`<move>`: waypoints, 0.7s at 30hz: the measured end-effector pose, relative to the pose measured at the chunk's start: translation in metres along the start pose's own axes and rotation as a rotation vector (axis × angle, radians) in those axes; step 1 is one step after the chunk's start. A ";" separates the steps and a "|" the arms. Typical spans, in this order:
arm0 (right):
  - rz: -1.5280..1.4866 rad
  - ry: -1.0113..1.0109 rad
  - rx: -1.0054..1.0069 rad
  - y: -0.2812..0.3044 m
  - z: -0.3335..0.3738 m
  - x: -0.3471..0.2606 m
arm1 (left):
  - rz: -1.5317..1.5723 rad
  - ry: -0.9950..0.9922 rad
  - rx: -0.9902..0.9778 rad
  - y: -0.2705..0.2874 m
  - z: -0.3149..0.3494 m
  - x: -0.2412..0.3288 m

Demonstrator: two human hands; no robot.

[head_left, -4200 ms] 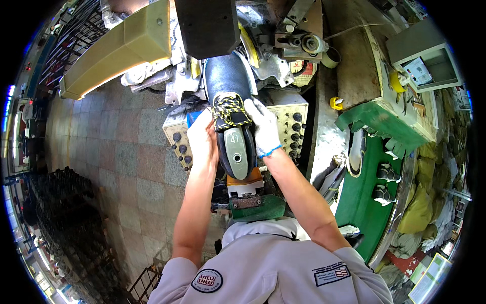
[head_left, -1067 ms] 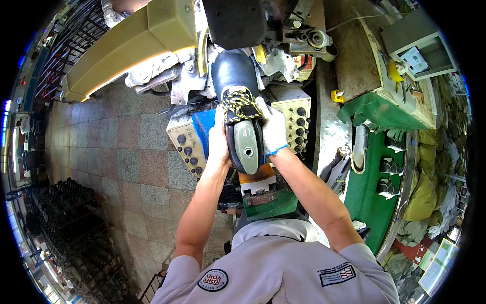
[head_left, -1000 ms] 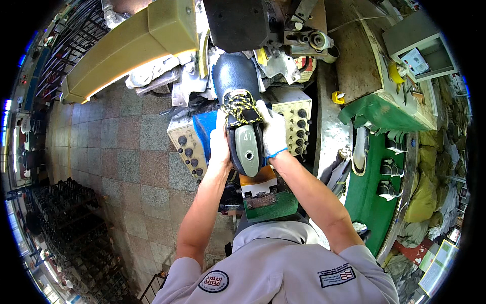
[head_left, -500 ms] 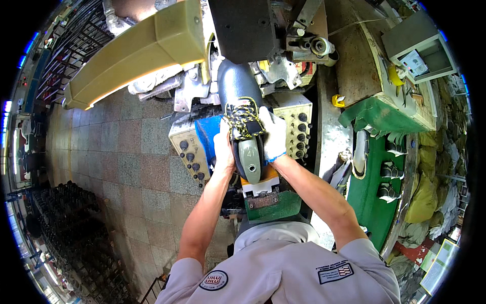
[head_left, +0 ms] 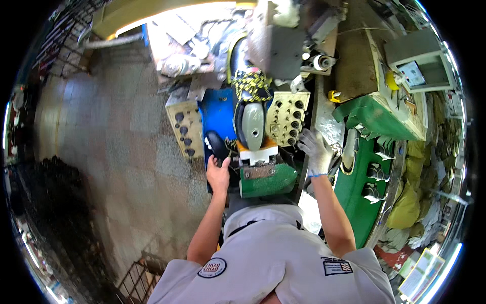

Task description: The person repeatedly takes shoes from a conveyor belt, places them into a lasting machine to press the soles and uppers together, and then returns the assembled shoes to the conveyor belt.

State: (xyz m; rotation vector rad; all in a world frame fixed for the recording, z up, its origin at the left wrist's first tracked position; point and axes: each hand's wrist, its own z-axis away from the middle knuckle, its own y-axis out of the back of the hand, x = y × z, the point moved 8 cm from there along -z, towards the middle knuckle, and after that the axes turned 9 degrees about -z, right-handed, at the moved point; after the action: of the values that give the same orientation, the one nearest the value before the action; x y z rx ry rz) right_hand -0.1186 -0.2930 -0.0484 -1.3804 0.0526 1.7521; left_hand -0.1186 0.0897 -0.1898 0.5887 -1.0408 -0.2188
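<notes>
- the laced shoe (head_left: 251,86) sits at the machine, ahead of and between the hands, its long axis running away from the person; the left hand (head_left: 218,175) is nearer.
- the left hand curls at the near end of a black shoe (head_left: 217,144) against a blue panel (head_left: 217,109); whether it pinches it, one cannot tell.
- the gloved right hand (head_left: 316,152) hangs with fingers spread, near a knobbed control box (head_left: 286,117).
- the laced shoe looks dark, with yellow-and-black laces and a grey shoe last (head_left: 253,124) in its opening.
</notes>
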 end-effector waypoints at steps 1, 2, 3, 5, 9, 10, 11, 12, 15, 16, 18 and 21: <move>-0.021 0.019 -0.003 0.015 0.008 0.000 | -0.017 -0.001 -0.010 -0.004 0.006 0.006; -0.029 0.010 0.015 0.034 0.016 0.002 | -0.034 -0.002 -0.022 -0.009 0.006 0.013; -0.025 -0.006 0.019 0.042 0.019 0.004 | -0.032 0.024 -0.045 -0.016 -0.002 0.012; -0.085 -0.055 -0.024 0.059 0.021 0.011 | -0.095 0.095 -0.016 -0.026 -0.017 0.009; 0.173 -0.066 0.076 0.038 0.032 0.007 | 0.020 0.153 0.119 -0.041 -0.042 -0.002; 0.171 -0.076 0.060 0.034 0.031 0.009 | 0.051 0.155 0.082 -0.044 -0.043 -0.006; 0.170 -0.088 0.042 0.030 0.028 0.010 | 0.083 0.157 0.049 -0.045 -0.044 -0.011; 0.165 -0.098 0.026 0.027 0.025 0.011 | 0.113 0.155 0.013 -0.044 -0.044 -0.009; 0.147 -0.117 -0.024 0.018 0.024 0.002 | 0.117 0.038 -0.108 -0.017 -0.024 0.026; 0.132 -0.124 -0.049 0.015 0.022 0.000 | 0.113 0.009 -0.166 -0.007 -0.018 0.033; 0.094 -0.126 -0.100 0.005 0.027 -0.011 | 0.127 -0.053 -0.212 0.022 -0.009 0.036; 0.060 -0.106 -0.204 -0.014 0.037 -0.031 | 0.091 -0.170 -0.355 0.104 0.013 0.095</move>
State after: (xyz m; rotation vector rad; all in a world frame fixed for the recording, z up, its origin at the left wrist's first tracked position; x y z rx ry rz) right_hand -0.1376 -0.2837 -0.0030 -1.4400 -0.1476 1.9208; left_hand -0.0932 0.1292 -0.0565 0.2040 -1.1570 -0.3692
